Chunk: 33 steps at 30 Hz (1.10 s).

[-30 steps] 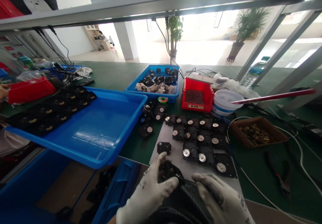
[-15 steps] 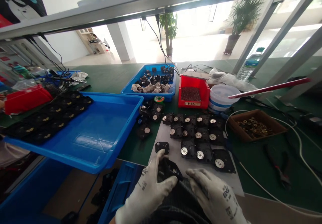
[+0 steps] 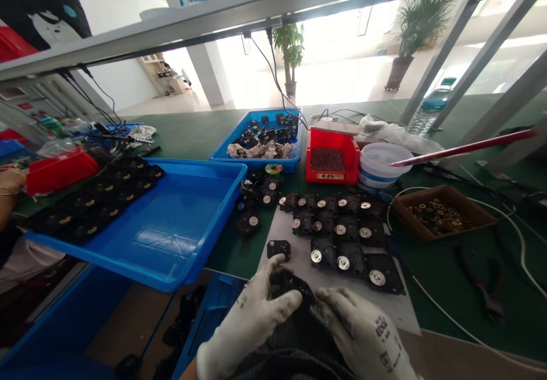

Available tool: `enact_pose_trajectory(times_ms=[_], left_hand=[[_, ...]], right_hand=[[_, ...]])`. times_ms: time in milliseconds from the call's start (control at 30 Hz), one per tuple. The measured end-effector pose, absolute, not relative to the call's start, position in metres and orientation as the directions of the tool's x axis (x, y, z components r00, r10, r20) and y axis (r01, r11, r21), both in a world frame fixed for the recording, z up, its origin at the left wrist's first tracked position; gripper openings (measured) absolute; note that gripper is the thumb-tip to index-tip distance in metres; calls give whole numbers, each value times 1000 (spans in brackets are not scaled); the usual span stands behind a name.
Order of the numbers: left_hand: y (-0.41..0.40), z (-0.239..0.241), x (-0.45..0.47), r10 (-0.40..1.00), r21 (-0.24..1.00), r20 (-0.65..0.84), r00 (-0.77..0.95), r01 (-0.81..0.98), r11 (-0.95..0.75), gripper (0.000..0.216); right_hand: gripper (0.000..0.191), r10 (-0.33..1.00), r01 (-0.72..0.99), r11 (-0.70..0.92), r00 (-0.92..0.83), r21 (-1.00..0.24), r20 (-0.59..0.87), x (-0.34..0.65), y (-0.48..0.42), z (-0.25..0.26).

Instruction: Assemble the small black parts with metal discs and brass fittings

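My left hand (image 3: pixel 256 311), in a white glove, is closed on a black plastic housing (image 3: pixel 294 286), with the thumb on the near side and fingers on the far side. The housing is tilted above my lap at the bench edge. My right hand (image 3: pixel 359 326), also gloved, has its fingers bent together at the housing's right edge; its thumb and anything pinched there are hidden. Just beyond my left hand a small black plate (image 3: pixel 278 249) lies on white paper (image 3: pixel 273 229). Rows of black housings with silver discs (image 3: pixel 341 230) cover the paper to its right.
An empty-floored blue tray (image 3: pixel 179 237) stands left, black parts along its left side. Behind are a blue bin (image 3: pixel 220 155), a red bin (image 3: pixel 355 163) and a white tub (image 3: pixel 380 160). Right lie a carton of brass-coloured rings (image 3: pixel 410 220) and pliers (image 3: pixel 491 300). A co-worker's arm (image 3: pixel 11 189) shows far left.
The view has shifted slightly, so the bench things sit a little further right. My right fingertips have come up to the housing's edge. A co-worker's hand and forearm show more at far left.
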<state>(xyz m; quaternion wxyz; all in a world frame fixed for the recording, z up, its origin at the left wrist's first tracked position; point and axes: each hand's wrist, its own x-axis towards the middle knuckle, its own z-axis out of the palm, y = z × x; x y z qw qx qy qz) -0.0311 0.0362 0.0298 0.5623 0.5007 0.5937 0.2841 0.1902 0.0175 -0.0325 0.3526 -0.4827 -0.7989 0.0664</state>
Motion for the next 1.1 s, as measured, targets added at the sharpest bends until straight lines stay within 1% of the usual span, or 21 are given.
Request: enact_pose_trajectory(times_ms=[33,100,200,267,400,467,533,567,633,700,767,833,900,1000,1100], left_hand=[[37,31,-31,923,913,-357,141,259,314,76],[40,30,-33,933,914,-326,150,303,271,76],[42,24,-34,918,853,-373,133,439,282,79],[43,21,-34,910,832,-392,133,475,288,79],[43,22,-34,909,836,-393,142,467,289,77],[41,22,-37,905,845,-401,140,438,307,79],[39,21,-42,911,867,-387,144,394,306,82],[37,19,-45,917,884,-369,150,361,297,83],[34,16,-50,932,920,-325,158,280,274,83],[30,13,-53,948,946,-286,141,200,255,83],[27,10,-55,962,965,-246,120,117,233,84],[22,7,-58,968,975,-223,115,32,221,89],[18,3,-63,968,974,-224,113,-16,227,95],[11,-5,-74,963,968,-249,100,-6,251,101],[7,-10,-86,969,972,-236,76,23,235,99]], right_hand=[[29,818,722,527,-288,-448,499,191,17,-33],[27,816,724,526,-282,-447,504,194,16,-35],[25,825,729,520,-292,-446,484,199,14,-40],[26,832,732,517,-307,-444,463,200,12,-43],[27,836,736,514,-314,-440,450,200,11,-48],[27,827,748,518,-313,-415,467,199,14,-50],[28,805,794,503,-287,-341,520,199,20,-48],[30,779,821,497,-279,-281,562,198,25,-44],[32,719,856,502,-332,-126,611,194,36,-30],[27,683,849,528,-441,24,582,187,49,-12],[27,714,859,502,-477,99,512,175,63,3],[29,773,880,461,-460,110,437,162,79,9],[32,812,892,445,-441,83,383,150,97,2],[35,827,901,430,-417,53,377,140,119,-18],[30,822,896,444,-418,26,386,138,130,-32]])
